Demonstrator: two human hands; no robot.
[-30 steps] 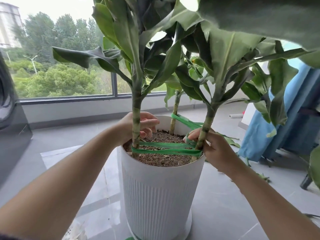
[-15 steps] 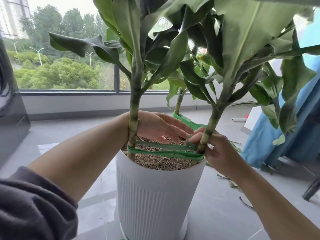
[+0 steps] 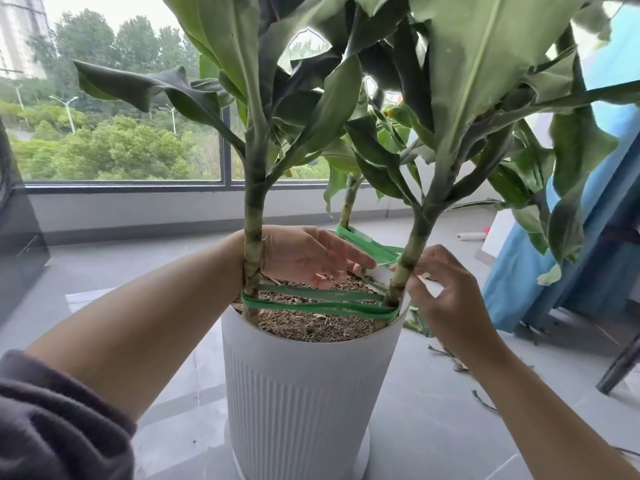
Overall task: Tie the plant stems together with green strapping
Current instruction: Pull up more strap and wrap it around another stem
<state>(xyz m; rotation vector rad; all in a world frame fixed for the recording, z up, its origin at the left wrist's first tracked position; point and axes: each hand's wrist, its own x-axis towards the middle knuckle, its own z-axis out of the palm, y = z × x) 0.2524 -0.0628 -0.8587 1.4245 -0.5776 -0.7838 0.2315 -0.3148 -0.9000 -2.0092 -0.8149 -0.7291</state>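
Head view: flat green plastic strapping [image 3: 318,303] is running in bands between two upright plant stems [image 3: 252,265] above a ribbed white plastic pot [image 3: 298,393]. Left hand [image 3: 304,254] is reaching behind with fingers spread, gripping nothing; right hand [image 3: 446,296] is pinching a thin strapping end beside the right stem.

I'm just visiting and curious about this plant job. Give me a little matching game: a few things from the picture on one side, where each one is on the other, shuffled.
Things:
1. green strapping
2. left hand
3. right hand
4. white pot

Places:
A. on the grey floor, holding the soil
B. looped between the two front stems
C. reaching behind the left stem
D. at the right stem, outside the pot rim

Pairs: 1-B, 2-C, 3-D, 4-A
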